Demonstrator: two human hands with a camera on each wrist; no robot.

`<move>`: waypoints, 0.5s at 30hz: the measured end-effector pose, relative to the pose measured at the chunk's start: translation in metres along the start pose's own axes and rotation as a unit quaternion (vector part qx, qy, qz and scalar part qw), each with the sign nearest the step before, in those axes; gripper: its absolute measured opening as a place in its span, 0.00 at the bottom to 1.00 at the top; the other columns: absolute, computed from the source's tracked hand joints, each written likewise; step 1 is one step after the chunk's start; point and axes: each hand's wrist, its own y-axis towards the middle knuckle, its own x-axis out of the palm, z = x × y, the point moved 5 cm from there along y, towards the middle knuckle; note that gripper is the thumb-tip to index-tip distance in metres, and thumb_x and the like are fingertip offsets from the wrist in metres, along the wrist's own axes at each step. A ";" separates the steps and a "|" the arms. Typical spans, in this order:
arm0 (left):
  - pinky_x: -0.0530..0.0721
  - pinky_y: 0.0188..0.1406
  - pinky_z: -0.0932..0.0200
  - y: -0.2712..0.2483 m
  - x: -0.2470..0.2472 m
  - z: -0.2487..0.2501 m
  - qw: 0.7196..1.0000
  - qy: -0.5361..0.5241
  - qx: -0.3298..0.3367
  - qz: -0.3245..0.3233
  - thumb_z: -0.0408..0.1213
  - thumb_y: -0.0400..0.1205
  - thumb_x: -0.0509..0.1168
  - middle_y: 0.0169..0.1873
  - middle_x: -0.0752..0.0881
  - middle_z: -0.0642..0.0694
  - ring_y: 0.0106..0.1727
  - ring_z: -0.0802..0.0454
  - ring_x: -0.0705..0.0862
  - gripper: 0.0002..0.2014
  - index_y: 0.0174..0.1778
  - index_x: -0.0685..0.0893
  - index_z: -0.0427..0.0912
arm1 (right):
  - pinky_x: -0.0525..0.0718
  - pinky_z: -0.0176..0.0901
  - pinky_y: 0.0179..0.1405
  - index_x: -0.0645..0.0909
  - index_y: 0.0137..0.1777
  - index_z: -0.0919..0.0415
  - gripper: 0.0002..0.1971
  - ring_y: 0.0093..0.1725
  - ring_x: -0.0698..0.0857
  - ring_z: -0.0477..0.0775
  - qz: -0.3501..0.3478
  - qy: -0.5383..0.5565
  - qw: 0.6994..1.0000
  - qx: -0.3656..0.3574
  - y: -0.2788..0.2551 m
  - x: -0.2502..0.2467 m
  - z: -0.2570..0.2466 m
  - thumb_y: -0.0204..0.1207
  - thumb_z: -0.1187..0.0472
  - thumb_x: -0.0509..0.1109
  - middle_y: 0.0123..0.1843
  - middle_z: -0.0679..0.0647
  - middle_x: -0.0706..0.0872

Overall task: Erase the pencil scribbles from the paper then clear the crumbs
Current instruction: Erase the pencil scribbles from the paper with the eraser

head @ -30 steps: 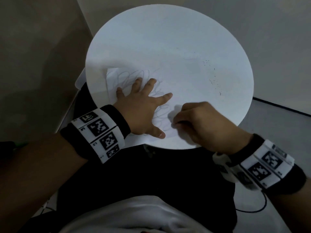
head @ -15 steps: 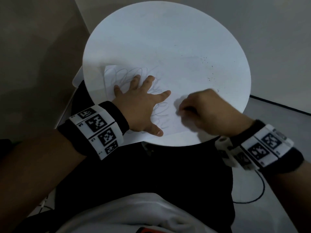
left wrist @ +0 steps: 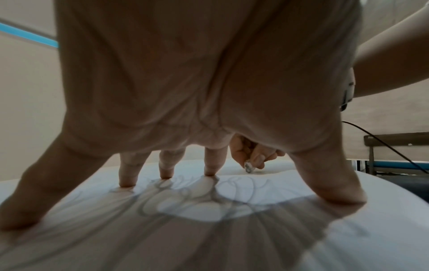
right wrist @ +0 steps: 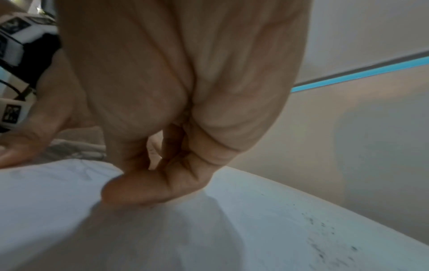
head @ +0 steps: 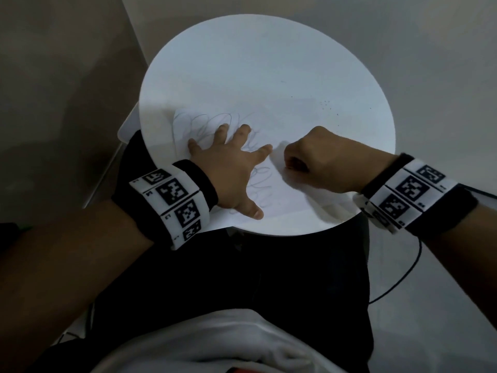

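The left hand (head: 228, 168) lies spread, fingertips pressing the scribbled paper (head: 271, 181) at the round table's (head: 269, 63) near edge. Just beside it, the right hand (head: 320, 160) pinches a small eraser (left wrist: 248, 166) against the sheet; dark crumbs (head: 326, 103) dot the right edge.

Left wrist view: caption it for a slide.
Left hand spread on the scribbled paper while the right hand rubs with a small eraser.

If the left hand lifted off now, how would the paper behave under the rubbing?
The paper looks thin and limp, so it would probably slide or crumple. The left hand presses it flat with spread fingers. The table looks smooth, so little grip. The right hand pinches the eraser.
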 end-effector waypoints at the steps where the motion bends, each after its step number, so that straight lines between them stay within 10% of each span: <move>1: 0.55 0.74 0.13 0.000 0.000 0.000 1.000 0.003 0.001 0.000 0.75 0.62 0.75 0.88 0.34 0.50 0.87 0.37 0.34 0.64 0.86 0.40 0.69 | 0.75 0.49 0.26 0.72 0.29 0.58 0.16 0.23 0.71 0.43 -0.008 0.004 1.000 -0.008 0.002 -0.001 -0.004 0.78 0.58 0.71 0.23 0.49 0.75; 11: 0.56 0.73 0.12 -0.001 -0.002 0.000 1.000 0.003 -0.001 -0.007 0.74 0.63 0.75 0.88 0.34 0.49 0.87 0.35 0.34 0.63 0.87 0.42 0.67 | 0.87 0.38 0.32 0.85 0.36 0.55 0.10 0.24 0.86 0.40 -0.060 0.077 0.994 0.038 0.023 -0.009 0.007 0.79 0.57 0.70 0.27 0.48 0.88; 15: 0.55 0.74 0.13 -0.002 -0.004 0.003 1.000 0.003 -0.002 -0.012 0.73 0.65 0.75 0.87 0.33 0.49 0.87 0.35 0.34 0.62 0.87 0.41 0.67 | 0.90 0.50 0.40 0.85 0.36 0.56 0.10 0.24 0.85 0.39 0.021 0.023 0.992 0.124 0.025 -0.027 0.041 0.78 0.58 0.70 0.27 0.48 0.88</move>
